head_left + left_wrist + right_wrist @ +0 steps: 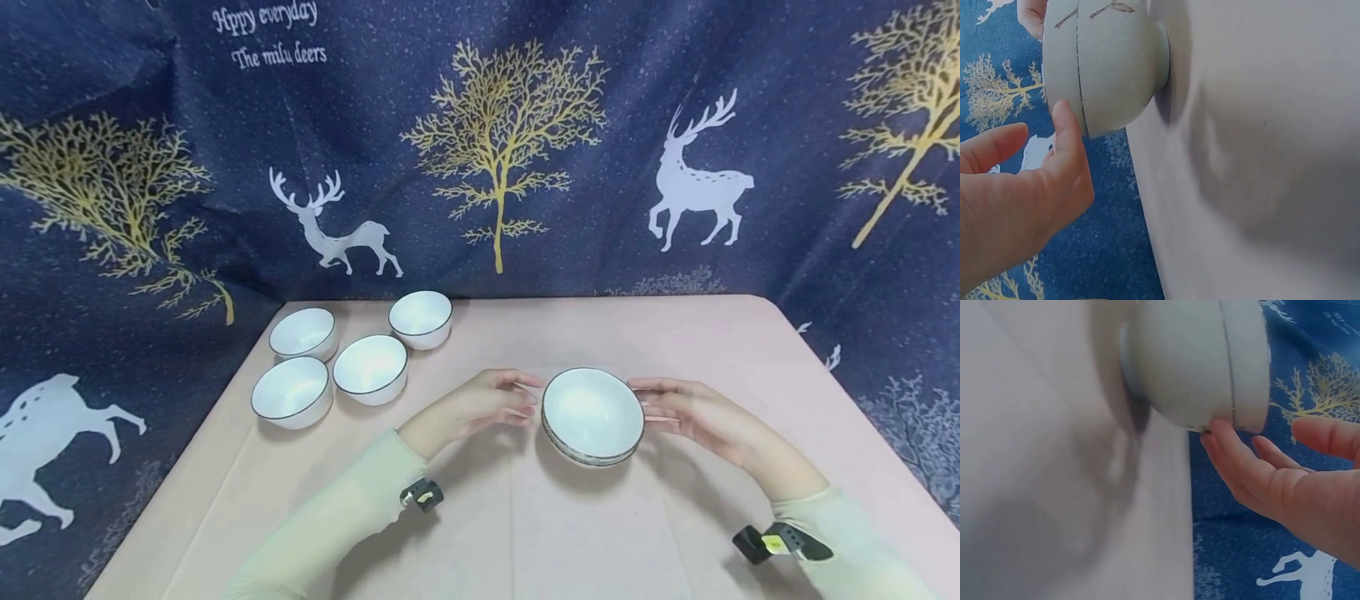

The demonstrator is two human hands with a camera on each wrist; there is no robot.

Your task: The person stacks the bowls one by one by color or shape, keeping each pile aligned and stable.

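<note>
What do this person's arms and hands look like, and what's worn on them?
Both arms wear plain, pale green sleeves. Each wrist carries a small black device: the left device has a small yellowish mark, the right device a bright yellow patch. The left hand and right hand are bare, without gloves.

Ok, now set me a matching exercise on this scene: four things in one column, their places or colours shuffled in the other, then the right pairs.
Things
1. bowl stack
2. group of four bowls
3. backdrop
4. sleeves

Places or colours
A. pale green
B. toward the far left corner of the table
C. dark blue, with white deer and golden trees
D. between the left hand and the right hand

Pairs: 1-D, 2-B, 3-C, 4-A
</note>
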